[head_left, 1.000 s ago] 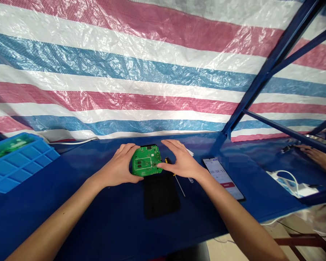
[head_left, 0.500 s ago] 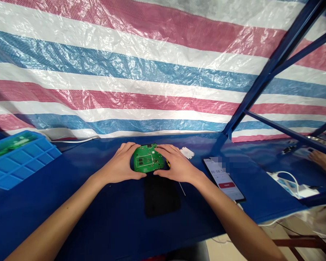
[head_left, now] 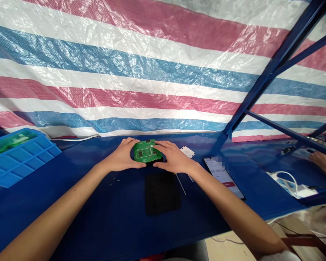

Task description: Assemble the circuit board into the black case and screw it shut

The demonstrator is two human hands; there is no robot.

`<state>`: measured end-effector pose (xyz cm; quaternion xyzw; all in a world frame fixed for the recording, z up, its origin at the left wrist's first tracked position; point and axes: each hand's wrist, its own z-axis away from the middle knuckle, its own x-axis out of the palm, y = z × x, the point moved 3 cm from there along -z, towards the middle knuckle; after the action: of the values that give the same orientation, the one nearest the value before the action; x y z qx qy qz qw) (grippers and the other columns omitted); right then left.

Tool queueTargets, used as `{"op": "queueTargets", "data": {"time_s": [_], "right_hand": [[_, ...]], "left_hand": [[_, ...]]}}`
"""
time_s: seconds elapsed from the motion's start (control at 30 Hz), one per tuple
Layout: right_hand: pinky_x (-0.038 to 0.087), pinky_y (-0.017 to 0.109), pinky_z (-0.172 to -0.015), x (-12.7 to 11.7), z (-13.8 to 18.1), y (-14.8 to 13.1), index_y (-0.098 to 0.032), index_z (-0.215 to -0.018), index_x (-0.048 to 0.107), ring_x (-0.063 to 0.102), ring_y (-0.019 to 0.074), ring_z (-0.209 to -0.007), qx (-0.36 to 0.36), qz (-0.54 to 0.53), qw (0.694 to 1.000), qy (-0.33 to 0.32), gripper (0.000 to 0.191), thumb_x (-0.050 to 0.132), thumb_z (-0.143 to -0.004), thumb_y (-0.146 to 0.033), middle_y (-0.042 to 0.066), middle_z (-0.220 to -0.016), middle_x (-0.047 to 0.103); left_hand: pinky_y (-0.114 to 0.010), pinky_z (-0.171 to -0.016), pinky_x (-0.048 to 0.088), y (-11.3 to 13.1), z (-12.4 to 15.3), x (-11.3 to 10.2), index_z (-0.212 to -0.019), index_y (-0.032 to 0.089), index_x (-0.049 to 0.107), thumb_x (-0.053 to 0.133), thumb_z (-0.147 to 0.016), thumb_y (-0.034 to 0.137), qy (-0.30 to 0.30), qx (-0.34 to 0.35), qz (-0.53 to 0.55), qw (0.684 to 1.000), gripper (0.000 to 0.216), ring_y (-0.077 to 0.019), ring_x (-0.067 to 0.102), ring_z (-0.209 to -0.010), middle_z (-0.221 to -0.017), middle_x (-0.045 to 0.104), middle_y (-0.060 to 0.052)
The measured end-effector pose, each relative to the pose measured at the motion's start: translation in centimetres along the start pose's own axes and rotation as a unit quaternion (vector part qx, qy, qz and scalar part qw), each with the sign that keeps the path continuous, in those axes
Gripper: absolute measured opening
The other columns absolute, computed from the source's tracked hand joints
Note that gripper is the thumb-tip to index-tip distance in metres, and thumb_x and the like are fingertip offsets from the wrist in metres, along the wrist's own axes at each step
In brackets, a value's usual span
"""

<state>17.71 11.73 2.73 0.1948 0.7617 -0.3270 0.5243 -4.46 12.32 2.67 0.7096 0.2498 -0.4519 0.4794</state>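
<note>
Circuit board [head_left: 145,152], head view: sits just beyond the black pad [head_left: 163,194], with dark casing [head_left: 158,160] under its near edge. Is clasped by the left hand [head_left: 123,156] on one side and the right hand [head_left: 176,157] on the other, with thumbs and fingers curved round its edges. Right of the pad, near: thin metal shaft [head_left: 180,185]; farther: phone [head_left: 223,177]. Well left of the pad: blue bin [head_left: 24,161].

Green board [head_left: 144,152]: L hand [head_left: 122,156] & R hand [head_left: 176,157] hide its sides in pt. Tiny bits [head_left: 118,180], front-L of board: too small to ID. Thin rod [head_left: 181,185], front-R of board: top end hidden. Blue bin [head_left: 24,159], far L of board: cut off by view edge. Co-worker's hand [head_left: 321,161], far R of board: blurry.
</note>
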Motion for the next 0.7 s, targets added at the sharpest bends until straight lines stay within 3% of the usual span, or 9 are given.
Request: {"op": "queueTargets", "data": {"time_s": [0.37, 0.47, 0.6, 0.7], "right_hand": [[0.016, 0.059, -0.123, -0.7, -3.0, -0.6, -0.011, -0.152, 0.035, 0.019, 0.0378, -0.151, -0.009, -0.005, 0.993, -0.115, 0.096, 0.067, -0.078, -0.064, 0.017, -0.161, 0.026], [0.019, 0.057, -0.122, -1.2, -4.1, -1.2, -0.011, -0.149, 0.039, 0.026, 0.0383, -0.149, -0.019, -0.006, 0.992, -0.122, 0.095, 0.072, -0.075, -0.059, 0.017, -0.157, 0.036], [0.035, 0.056, -0.114, -1.9, -5.1, -1.9, -0.014, -0.137, 0.054, 0.045, 0.0380, -0.135, -0.037, -0.009, 0.994, -0.099, 0.086, 0.082, -0.064, -0.052, 0.014, -0.138, 0.057], [0.041, 0.056, -0.107, -2.0, -5.5, -2.3, -0.016, -0.133, 0.057, 0.053, 0.0373, -0.124, -0.036, -0.010, 0.995, -0.095, 0.086, 0.084, -0.060, -0.051, 0.012, -0.127, 0.063]], "left_hand": [[-0.049, -0.107, 0.039, 0.8, -0.8, -0.2, -0.132, 0.021, 0.051, 0.077, -0.058, 0.065, -0.028, 0.016, -0.007, 0.999, 0.090, -0.0366, 0.042, -0.128, -0.133, 0.048, -0.011], [-0.047, -0.104, 0.042, 1.5, -0.7, -0.7, -0.134, 0.023, 0.051, 0.077, -0.056, 0.062, -0.025, 0.022, -0.008, 0.999, 0.091, -0.0374, 0.043, -0.127, -0.131, 0.049, -0.010], [-0.047, -0.103, 0.042, 2.0, -0.6, -1.0, -0.133, 0.025, 0.052, 0.078, -0.057, 0.058, -0.023, 0.039, -0.002, 0.999, 0.087, -0.0371, 0.045, -0.125, -0.128, 0.052, -0.009], [-0.048, -0.105, 0.042, 2.0, -0.6, -1.0, -0.136, 0.025, 0.050, 0.079, -0.059, 0.056, -0.023, 0.045, 0.000, 0.999, 0.088, -0.0383, 0.044, -0.128, -0.132, 0.052, -0.009]]}}
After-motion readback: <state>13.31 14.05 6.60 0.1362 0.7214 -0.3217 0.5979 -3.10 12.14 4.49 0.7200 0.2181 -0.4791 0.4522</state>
